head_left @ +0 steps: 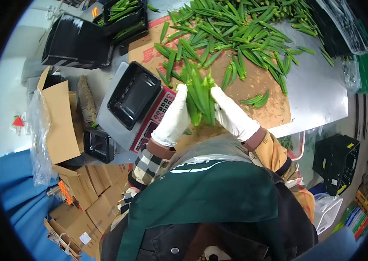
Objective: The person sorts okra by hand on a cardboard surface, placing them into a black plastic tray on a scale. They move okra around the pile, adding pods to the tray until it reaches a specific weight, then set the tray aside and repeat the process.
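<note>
Between my two white-gloved hands is a bunch of green okra (200, 93), its pods roughly upright and pressed together. My left hand (175, 115) grips the bunch from the left side, and my right hand (229, 112) closes on it from the right. Fingertips of both hands are partly hidden by the pods. Just beyond lies a large spread of loose okra (232, 32) on brown cardboard (253, 93). Left of my left hand, a black plastic tray (134, 95) rests on a scale (154, 114) with a red keypad panel.
Trays of okra (123, 13) stand behind a black box (77, 41) at upper left. An open carton (60, 119) and a small black tray (98, 145) are at the left. A black crate (336, 163) sits low on the right, beyond the metal table's edge (323, 98).
</note>
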Motion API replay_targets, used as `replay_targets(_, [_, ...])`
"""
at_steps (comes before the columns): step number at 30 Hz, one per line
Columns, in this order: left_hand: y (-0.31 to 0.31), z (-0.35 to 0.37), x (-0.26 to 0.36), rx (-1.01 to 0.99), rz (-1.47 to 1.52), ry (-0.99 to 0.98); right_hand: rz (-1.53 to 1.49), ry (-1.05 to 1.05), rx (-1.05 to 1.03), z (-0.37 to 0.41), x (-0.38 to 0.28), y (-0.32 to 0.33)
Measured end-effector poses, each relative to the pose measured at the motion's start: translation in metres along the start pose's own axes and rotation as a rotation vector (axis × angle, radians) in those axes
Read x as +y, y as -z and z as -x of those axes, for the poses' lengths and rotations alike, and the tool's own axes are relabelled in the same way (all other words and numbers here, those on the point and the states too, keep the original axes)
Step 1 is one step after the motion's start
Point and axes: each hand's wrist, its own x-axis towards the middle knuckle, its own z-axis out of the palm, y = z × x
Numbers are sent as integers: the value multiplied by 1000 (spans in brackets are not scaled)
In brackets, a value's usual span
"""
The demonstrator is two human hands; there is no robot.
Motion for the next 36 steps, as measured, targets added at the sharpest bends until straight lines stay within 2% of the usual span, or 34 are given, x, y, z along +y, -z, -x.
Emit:
replay_targets(1, [7,7,12,89,29,7,77,50,-89,-10,9,-7])
replay_targets(4, [21,31,61,192,-138,-88,194,4,-88,-39,31,-58])
replay_targets(6, [29,50,99,309,-294,-101,170,26,-298,-47,30,-103])
replay_targets(8, [62,58,131,309,-464,-153,134,-33,-415,-67,41,-131])
replay_targets(10, [89,62,148,253,-533,-178,295,-74,-375,-81,43,-140])
replay_targets(12, [111,66,154,399,-723,-120,660,-21,-228,-96,56,-124])
replay_targets(13, [117,69,156,436,-658,-190,840,37,-158,-80,46,-124])
replay_targets(14, [124,74,155,475,-590,-256,661,198,-219,-79,59,-101])
replay_targets(15, [130,80,152,513,-518,-320,716,151,-147,-72,57,-79])
replay_targets(16, [138,87,150,560,-497,-354,738,170,-188,-60,47,-56])
replay_targets(18, [159,105,148,654,-449,-425,601,76,-6,-42,47,4])
replay_targets(19, [174,112,144,727,-416,-418,663,112,144,-29,48,26])
replay_targets(21, [196,128,133,822,-371,-417,657,44,383,-7,55,78])
replay_targets(24, [211,145,115,908,-301,-429,673,-99,419,23,67,128])
replay_targets(26, [216,151,106,935,-259,-443,796,-125,415,29,84,145])
replay_targets(33, [210,149,87,912,-215,-426,942,-245,411,14,74,136])
replay_targets(36, [207,147,87,909,-250,-405,905,-270,386,11,72,141])
